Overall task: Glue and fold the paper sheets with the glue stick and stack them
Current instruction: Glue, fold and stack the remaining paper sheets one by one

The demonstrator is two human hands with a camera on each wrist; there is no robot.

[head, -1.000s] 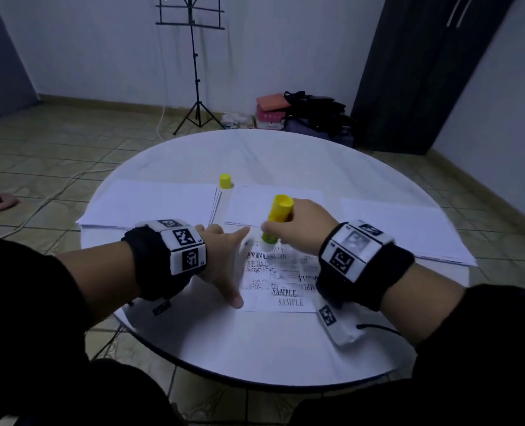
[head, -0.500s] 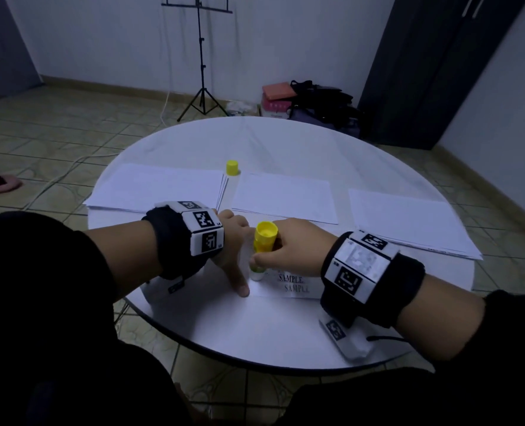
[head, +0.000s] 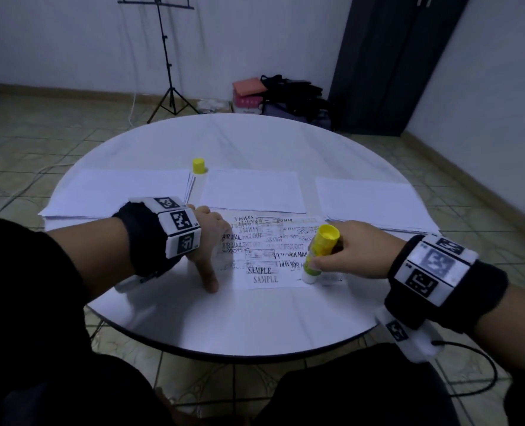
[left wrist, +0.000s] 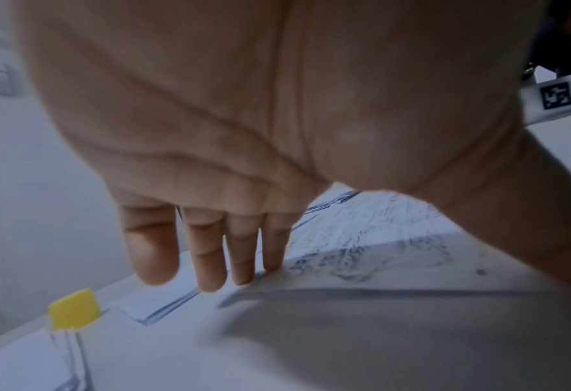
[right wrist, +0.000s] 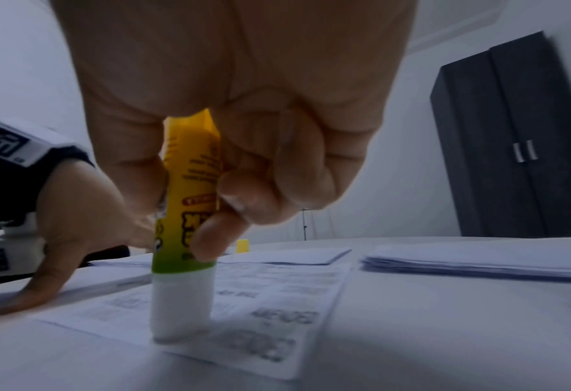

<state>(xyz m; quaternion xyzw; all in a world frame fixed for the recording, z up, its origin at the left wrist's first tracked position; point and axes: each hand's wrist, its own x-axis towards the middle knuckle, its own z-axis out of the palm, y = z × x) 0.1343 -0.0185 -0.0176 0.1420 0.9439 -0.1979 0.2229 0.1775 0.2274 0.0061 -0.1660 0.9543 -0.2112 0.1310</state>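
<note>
Right hand [head: 352, 250] fingers [right wrist: 210, 238] pinch the glue stick [head: 318, 253], tip apparently touching the printed sheet [head: 264, 250]; left hand [head: 207, 241] fingers [left wrist: 210, 254] press straight beside it.

The left hand [left wrist: 243, 119] fills most of the view, palm toward the camera. Its fingers [left wrist: 207, 262] are straight and point down, and their tips press on the edge of a printed sheet [left wrist: 377, 251] on the white counter [left wrist: 310, 344]. Just beside the fingertips lies a stack [left wrist: 156, 304] of white paper. Near the lower left stands a yellow cap [left wrist: 74, 308], next to another stack. A marker band [left wrist: 558, 99] shows at the right edge.
</note>
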